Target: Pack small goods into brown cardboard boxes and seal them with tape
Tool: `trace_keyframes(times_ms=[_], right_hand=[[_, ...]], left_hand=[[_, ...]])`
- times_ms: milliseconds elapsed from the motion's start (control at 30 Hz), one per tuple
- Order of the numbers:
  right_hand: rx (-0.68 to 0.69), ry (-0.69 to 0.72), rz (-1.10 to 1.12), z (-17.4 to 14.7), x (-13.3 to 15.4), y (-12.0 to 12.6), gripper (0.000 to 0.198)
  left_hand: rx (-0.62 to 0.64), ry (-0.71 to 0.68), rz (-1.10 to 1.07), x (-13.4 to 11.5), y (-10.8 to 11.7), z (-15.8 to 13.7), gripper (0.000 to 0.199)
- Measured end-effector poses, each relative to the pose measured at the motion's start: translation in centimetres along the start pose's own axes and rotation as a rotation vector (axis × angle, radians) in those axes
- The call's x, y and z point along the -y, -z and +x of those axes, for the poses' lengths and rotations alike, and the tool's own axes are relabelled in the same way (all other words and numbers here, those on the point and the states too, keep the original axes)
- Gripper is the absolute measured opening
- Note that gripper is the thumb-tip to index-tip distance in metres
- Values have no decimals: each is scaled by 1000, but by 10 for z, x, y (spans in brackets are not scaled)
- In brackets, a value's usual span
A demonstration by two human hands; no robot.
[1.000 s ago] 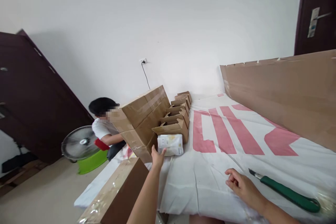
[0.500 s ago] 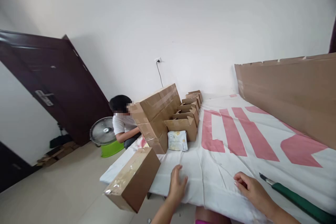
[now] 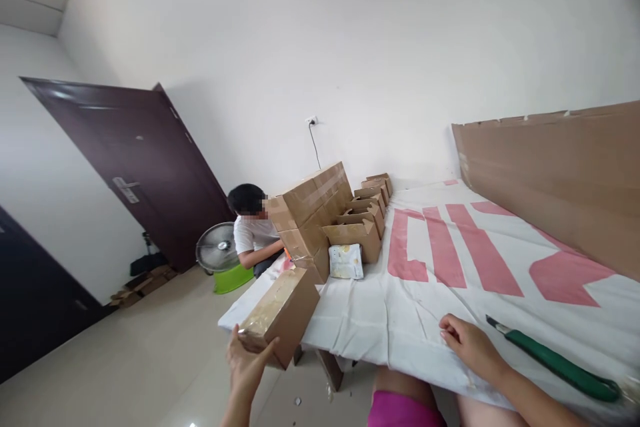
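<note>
A taped cardboard box (image 3: pixel 280 310) lies at the near left corner of the table, its near end sticking out past the edge. My left hand (image 3: pixel 247 355) grips that near end, thumb on the right side and fingers at the left. On the white cloth rests my right hand (image 3: pixel 470 343), its fingers curled in with nothing visible in them. Just right of it lies a green utility knife (image 3: pixel 560 360) with its blade out. A white and yellow packet (image 3: pixel 346 261) leans against the nearest of a row of open cardboard boxes (image 3: pixel 357 235).
Taped boxes (image 3: pixel 310 213) are stacked behind the held box. Beyond them a person (image 3: pixel 256 233) in a white shirt sits low, near a fan (image 3: pixel 220 245) and a green stool (image 3: pixel 233 279). A long cardboard panel (image 3: pixel 550 173) stands along the table's right side.
My left hand has moved left and taken hold of the box's near end. My right hand stays on the cloth. The view has shifted slightly left.
</note>
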State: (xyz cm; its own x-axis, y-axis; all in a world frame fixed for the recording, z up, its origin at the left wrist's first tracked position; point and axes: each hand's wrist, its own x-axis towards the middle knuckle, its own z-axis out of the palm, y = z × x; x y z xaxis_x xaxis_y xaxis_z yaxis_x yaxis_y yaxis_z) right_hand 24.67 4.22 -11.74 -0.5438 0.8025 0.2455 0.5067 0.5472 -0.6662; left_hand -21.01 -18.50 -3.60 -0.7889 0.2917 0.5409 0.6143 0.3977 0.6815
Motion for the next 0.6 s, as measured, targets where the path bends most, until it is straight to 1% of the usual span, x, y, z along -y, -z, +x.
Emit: trace_keyframes(times_ms=[67,100,167,233,300,367,400,433,467,533,567,600], right_hand=[[-5,20,-33,-2,6,5,22],[-1,38,-46,-3,9,7,24],[22,91,-74,-7,18,9,27],[64,139,-133,-17,27,5,33],[141,138,-226,-32,36,-3,48],[233,117,-306,-52,43,-12,73],[274,118,-322,-61,46,-14,84],[306,136,-315,-70,47,-13,90],[328,170,-292,-77,48,-9,86],[340,245,-223,-83,44,9,56],[317,264,-193,-83,40,22,40],[270,264,-177,-81,34,37,30]], left_hand=[[39,-8,-14,-8,-3,-12,93],[82,-3,-56,-13,-4,-20,93],[197,34,-214,-25,-9,-38,96],[344,72,-402,-43,-19,-57,96],[491,51,-520,-66,-34,-77,93],[627,-12,-576,-92,-51,-92,90],[694,-39,-598,-105,-60,-97,90],[759,-57,-620,-116,-69,-101,91],[824,-69,-645,-126,-77,-103,93],[935,-75,-712,-138,-91,-105,95],[974,-72,-748,-141,-97,-105,95],[1002,-66,-779,-142,-101,-106,95]])
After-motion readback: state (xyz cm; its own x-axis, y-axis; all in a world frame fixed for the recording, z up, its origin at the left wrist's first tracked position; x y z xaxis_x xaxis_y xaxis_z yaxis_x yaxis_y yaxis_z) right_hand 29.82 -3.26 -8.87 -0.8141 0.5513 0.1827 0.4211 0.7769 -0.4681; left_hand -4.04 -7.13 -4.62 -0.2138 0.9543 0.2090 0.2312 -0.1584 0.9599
